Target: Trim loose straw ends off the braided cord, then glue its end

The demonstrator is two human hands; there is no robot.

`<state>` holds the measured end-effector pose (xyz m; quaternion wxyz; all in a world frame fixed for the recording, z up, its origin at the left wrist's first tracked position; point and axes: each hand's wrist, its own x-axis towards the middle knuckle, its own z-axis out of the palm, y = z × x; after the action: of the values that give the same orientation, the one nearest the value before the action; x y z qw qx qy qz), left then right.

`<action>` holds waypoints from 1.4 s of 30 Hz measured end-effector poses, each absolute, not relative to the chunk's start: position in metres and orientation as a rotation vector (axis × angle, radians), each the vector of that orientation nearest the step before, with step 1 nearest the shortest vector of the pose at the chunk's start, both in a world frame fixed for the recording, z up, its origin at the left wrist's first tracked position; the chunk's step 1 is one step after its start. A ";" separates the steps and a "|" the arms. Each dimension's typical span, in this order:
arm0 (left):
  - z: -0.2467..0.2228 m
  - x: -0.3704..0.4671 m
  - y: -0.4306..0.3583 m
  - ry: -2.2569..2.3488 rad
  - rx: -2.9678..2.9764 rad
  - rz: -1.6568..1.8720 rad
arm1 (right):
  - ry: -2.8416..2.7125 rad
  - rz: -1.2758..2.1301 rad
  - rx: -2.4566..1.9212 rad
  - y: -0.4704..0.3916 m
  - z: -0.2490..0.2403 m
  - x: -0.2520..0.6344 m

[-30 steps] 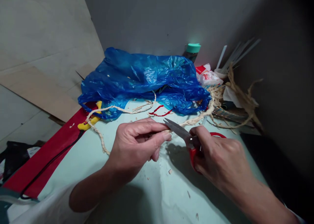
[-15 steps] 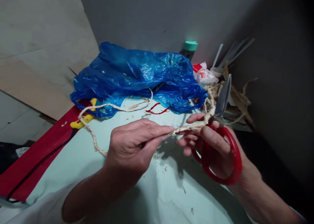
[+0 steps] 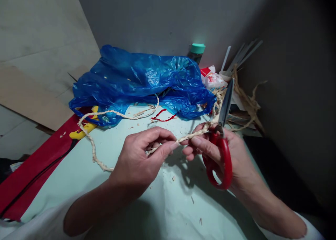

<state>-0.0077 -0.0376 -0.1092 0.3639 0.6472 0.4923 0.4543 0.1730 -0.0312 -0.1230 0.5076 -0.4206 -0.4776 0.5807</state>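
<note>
A pale twisted cord (image 3: 193, 135) is stretched between my two hands. My left hand (image 3: 147, 152) pinches it between thumb and fingers, and a bit of cord shows inside the curled fingers. My right hand (image 3: 212, 142) holds the cord between thumb and fingers, with red-handled scissors (image 3: 226, 159) hung on the same hand, blades pointing up. From behind my left hand the cord loops out to the left and back toward the blue plastic bag (image 3: 141, 75). Beyond my right hand, more cord rises toward the bag's right end.
Yellow-handled tool (image 3: 85, 129) lies at the left on a red strip (image 3: 49, 156). A red string (image 3: 164, 120) lies before the bag. Behind stand a green-lidded jar (image 3: 196, 50) and white sticks (image 3: 246, 54); dry husks (image 3: 248, 103) lie at the right. Scraps dot the pale green surface (image 3: 170, 205).
My right hand has moved left and turned, and the scissors have swung with it. My left thumb and fingers have shifted on the cord. The whole view has shifted slightly.
</note>
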 end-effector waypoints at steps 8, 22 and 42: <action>-0.112 -0.012 -0.035 1.061 1.186 0.978 | -1.593 0.702 -1.251 -0.038 -0.129 0.174; -0.111 -0.021 -0.032 0.888 0.915 1.006 | -2.327 -0.365 -1.414 -0.024 -0.135 0.205; -0.113 -0.024 -0.029 0.909 1.016 1.039 | -2.428 -0.289 -1.397 -0.025 -0.139 0.201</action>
<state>-0.0245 -0.0294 -0.1126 0.6547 0.4480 0.4007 0.4584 0.2010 -0.0248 -0.1394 0.1620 -0.4896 -0.8508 -0.1013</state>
